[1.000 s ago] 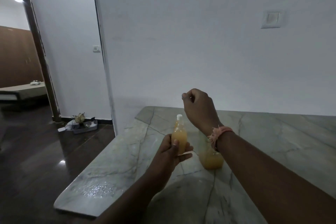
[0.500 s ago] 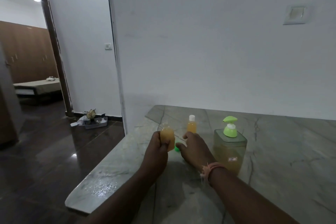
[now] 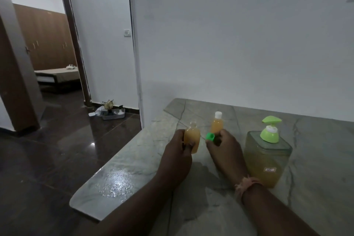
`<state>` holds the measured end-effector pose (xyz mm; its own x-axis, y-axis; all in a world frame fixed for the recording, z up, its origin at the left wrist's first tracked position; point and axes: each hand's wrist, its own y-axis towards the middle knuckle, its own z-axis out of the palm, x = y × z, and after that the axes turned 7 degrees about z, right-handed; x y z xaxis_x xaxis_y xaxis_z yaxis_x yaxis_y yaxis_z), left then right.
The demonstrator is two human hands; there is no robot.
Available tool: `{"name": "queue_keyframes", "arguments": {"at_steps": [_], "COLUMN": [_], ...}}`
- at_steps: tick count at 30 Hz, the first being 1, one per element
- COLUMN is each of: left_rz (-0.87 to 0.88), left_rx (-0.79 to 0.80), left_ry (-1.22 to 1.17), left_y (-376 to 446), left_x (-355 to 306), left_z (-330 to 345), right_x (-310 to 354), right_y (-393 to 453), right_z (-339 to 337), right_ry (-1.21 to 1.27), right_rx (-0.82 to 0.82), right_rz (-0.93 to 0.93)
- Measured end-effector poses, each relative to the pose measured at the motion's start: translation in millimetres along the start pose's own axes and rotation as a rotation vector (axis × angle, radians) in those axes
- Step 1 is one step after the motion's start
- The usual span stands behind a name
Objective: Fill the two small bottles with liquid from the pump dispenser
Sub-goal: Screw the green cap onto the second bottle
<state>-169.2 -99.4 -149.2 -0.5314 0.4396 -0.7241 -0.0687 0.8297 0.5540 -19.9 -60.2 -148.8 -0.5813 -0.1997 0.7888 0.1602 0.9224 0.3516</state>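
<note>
My left hand [image 3: 177, 156] grips a small uncapped bottle [image 3: 192, 138] full of orange liquid, held just above the marble counter [image 3: 134, 165]. My right hand [image 3: 225, 149] pinches a small green cap [image 3: 210, 137] right beside that bottle's neck. A second small bottle [image 3: 217, 123] with a white cap, also filled with orange liquid, stands on the counter behind my right hand. The square pump dispenser [image 3: 268, 156] with a light green pump head [image 3: 270, 130] stands to the right, roughly half full.
A white wall [image 3: 239, 44] rises right behind the counter. The counter's left edge drops to a dark glossy floor [image 3: 57, 149]. A tray of small items [image 3: 113, 114] lies on the floor by an open doorway [image 3: 47, 53].
The white-capped bottle has gone from my left hand to the counter. My left hand now holds the uncapped bottle, and my right hand came down and lifted the green cap.
</note>
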Motion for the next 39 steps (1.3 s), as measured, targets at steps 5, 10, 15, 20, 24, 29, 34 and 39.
{"name": "queue_keyframes", "arguments": {"at_steps": [5, 10, 15, 20, 24, 29, 34, 39], "left_rz": [-0.011, -0.026, -0.01, 0.008, 0.019, 0.019, 0.019, 0.037], "left_rx": [0.032, 0.039, 0.096, 0.106, 0.112, 0.131, 0.134, 0.122], "left_ry": [0.029, 0.056, 0.075, 0.072, 0.079, 0.099, 0.093, 0.133], "left_y": [-0.3, 1.5, 0.8, 0.1, -2.5, -4.4, -7.0, -7.2], "left_x": [1.0, 2.6, 3.0, 0.4, -0.6, -2.3, -3.5, -3.2], "left_z": [2.4, 2.9, 3.6, 3.1, 2.1, 1.2, 0.6, 0.2], "right_x": [6.8, 16.1, 27.2, 27.0, 24.8, 25.2, 24.3, 26.6], "right_y": [-0.1, -6.5, -10.7, -11.2, -11.8, -11.9, -12.4, -12.1], "right_z": [-7.0, -3.6, -8.8, -13.7, -17.2, -20.0, -25.0, -30.0], "right_ry": [0.094, 0.084, 0.065, 0.031, -0.008, -0.003, -0.02, -0.098], "right_rx": [-0.058, -0.088, -0.133, -0.136, -0.11, -0.029, -0.015, -0.004], "right_rz": [-0.06, -0.213, -0.33, -0.392, -0.476, -0.508, -0.534, -0.615]}}
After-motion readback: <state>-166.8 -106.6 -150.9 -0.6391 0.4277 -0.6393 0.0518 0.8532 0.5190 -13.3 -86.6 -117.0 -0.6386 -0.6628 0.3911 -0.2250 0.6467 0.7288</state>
